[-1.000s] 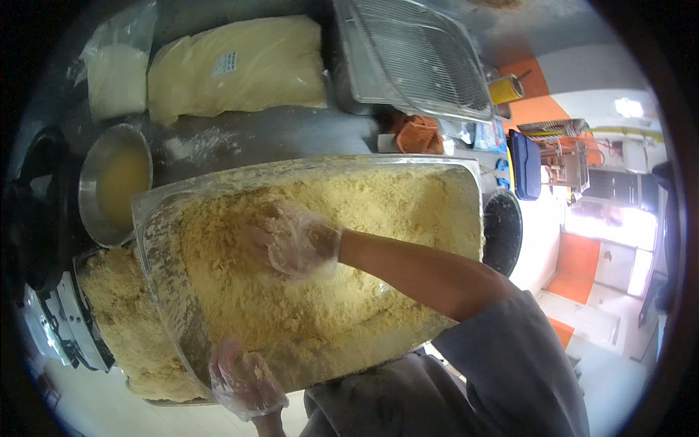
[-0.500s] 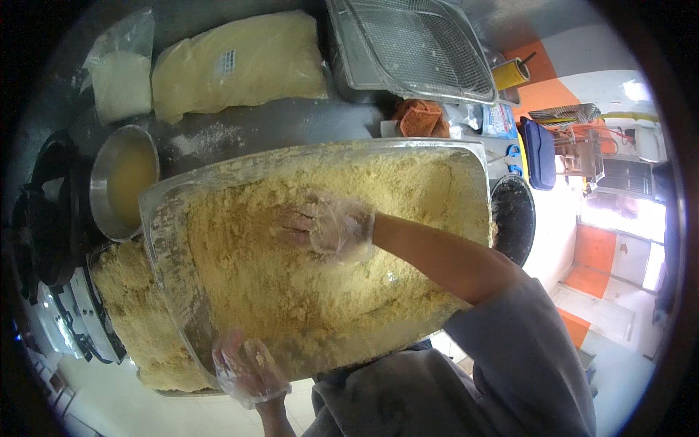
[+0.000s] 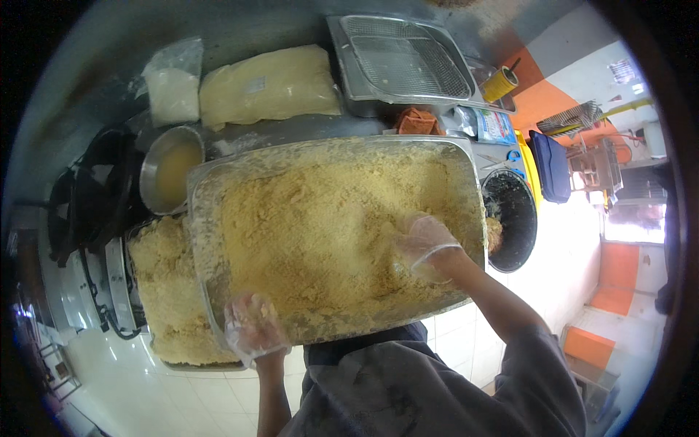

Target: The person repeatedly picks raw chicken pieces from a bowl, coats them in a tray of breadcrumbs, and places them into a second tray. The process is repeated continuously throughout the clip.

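Note:
A large rectangular metal tub (image 3: pixel 206 288) holds a pale yellow, crumbly flour mixture (image 3: pixel 313 233). My right hand (image 3: pixel 429 244), in a clear plastic glove, presses into the mixture on the tub's right side; its fingertips are buried and smeared, so their pose is hidden. At the near left corner, my left hand (image 3: pixel 253 324), gloved likewise, is closed over the tub's rim, with crumbs stuck to the glove.
Left of the tub are another crumb-filled tray (image 3: pixel 171 298) and a metal bowl of yellow liquid (image 3: pixel 178 171). Bags of powder (image 3: pixel 269 87) and a wire basket (image 3: pixel 408 58) stand behind. A black bucket (image 3: pixel 513 218) and blue-handled scissors (image 3: pixel 510 159) lie right.
My right hand has moved from the middle of the mixture to the right and nearer me. The left hand remains at the tub's near left corner. The view has shifted.

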{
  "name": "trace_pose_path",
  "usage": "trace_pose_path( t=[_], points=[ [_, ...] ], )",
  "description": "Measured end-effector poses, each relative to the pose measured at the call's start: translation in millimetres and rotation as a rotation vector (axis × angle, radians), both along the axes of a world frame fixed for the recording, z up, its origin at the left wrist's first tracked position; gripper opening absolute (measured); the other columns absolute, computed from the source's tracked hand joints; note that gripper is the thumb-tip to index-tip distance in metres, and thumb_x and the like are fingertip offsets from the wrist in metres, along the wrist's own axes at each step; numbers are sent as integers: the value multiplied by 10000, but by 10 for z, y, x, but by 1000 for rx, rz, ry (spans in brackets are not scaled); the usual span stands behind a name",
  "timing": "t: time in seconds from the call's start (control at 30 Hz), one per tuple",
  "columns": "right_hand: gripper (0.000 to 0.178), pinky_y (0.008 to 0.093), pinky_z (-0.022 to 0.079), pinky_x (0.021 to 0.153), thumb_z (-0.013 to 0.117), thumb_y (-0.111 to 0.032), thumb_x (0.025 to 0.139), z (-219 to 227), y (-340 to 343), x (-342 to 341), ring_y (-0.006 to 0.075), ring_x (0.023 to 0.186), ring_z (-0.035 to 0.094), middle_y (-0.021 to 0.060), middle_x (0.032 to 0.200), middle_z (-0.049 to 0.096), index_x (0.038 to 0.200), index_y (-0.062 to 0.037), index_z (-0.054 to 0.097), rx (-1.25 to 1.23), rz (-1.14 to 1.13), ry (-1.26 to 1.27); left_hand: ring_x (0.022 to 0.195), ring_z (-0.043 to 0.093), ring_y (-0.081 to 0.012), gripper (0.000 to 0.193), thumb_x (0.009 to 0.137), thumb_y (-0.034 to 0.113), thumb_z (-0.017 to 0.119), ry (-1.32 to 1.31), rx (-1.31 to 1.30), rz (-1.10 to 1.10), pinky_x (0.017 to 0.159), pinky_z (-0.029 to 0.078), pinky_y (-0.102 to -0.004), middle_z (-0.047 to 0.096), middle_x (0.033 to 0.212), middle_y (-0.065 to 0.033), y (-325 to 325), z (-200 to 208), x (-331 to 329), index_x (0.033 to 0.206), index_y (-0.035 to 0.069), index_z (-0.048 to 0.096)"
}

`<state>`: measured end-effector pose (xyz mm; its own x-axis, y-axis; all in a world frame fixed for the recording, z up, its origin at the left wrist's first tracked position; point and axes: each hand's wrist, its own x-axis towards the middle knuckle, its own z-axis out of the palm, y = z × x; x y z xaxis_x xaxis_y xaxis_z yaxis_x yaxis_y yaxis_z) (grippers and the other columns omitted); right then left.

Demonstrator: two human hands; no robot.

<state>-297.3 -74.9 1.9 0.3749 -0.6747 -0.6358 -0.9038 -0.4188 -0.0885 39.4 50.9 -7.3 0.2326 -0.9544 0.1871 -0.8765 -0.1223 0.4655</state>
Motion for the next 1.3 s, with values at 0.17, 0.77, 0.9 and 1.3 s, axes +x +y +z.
trace_pose_path(
  t=[0.17,0.77,0.9,1.3],
  points=[
    [574,427,540,731,571,-542,900,-30,-247,388,345,776,673,224,868,682,1011,8,688,-43,-617,-247,965,652,-334,262,897,209,666,24,6,44,793,531,-417,658,1038,-133,-64,182,-58,1118,77,615],
    [646,371,545,879,707,-496,864,-533,-571,792,272,1054,669,155,1147,690,1275,-7,602,166,-770,-355,911,679,-376,360,915,290,648,72,-118,-21,781,557,-417,687,1070,-165,-83,240,-56,1185,54,619],
    [431,367,549,832,690,-294,929,-716,-588,705,228,991,664,139,1080,690,1245,-12,609,362,-900,-768,963,673,-372,373,934,331,622,-60,-11,38,816,554,-418,689,1096,-172,-76,225,-67,1201,70,623],
    [508,326,547,747,609,-455,945,-271,-684,508,197,815,628,113,972,690,1228,-33,597,94,-352,-286,943,664,-359,361,844,173,647,55,-94,54,794,545,-415,668,1057,-161,-75,261,-83,1187,74,596]
  ],
)
